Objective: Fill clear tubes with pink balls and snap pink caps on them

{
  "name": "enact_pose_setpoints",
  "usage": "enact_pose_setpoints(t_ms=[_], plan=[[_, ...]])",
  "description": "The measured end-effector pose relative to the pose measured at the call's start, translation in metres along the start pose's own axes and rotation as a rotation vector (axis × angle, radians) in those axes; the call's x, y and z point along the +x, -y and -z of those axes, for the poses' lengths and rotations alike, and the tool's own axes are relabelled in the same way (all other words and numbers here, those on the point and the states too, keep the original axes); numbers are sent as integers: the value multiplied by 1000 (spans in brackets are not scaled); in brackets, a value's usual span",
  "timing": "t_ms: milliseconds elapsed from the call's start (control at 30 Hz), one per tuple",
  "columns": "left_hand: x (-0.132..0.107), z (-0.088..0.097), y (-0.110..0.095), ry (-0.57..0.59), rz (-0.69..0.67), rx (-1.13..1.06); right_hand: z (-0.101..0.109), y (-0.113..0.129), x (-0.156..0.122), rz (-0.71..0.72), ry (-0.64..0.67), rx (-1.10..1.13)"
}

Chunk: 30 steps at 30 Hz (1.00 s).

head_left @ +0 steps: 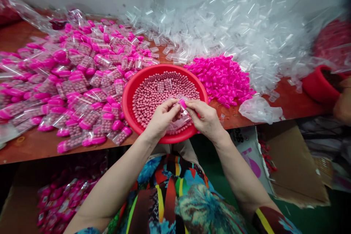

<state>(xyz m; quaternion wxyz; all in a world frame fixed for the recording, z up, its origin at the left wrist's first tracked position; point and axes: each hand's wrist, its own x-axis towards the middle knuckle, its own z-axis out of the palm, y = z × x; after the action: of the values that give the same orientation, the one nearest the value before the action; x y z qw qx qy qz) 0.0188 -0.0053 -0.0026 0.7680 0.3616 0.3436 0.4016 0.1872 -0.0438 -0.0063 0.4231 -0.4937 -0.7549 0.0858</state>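
Over the red bowl [126,98], my left hand [161,117] and my right hand [205,117] meet with their fingertips pinched around a small bright pink cap [182,104]. Any clear container joined to the cap is hard to make out behind my fingers. Round pink beads [146,97] fill much of the bowl. Two clear containers filled with beads [164,85] lie on top of them toward the back. More clear plastic [178,126] shows among the beads beneath my hands.
Filled pink-capped containers [82,76] are heaped on the left of the table [27,148]. Behind the bowl's right side lie loose pink caps [219,78] and many clear empty containers [236,29]. At far right, another person's hand [343,102] is beside a red pot [315,84]. Cardboard boxes [296,168] stand below.
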Motion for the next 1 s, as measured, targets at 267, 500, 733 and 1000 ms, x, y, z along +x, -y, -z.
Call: enact_pose_setpoints(t_ms=[267,500,733,1000], plan=[[4,3,-2,109,108,-141,-3,15,-3,-303,-149,243],[5,4,1,63,119,-128,10,16,-3,-331,-117,267],[4,0,-2,95,135,-102,-8,22,0,-300,-196,200],[5,0,-1,41,77,-106,-32,32,-3,-358,-348,151]])
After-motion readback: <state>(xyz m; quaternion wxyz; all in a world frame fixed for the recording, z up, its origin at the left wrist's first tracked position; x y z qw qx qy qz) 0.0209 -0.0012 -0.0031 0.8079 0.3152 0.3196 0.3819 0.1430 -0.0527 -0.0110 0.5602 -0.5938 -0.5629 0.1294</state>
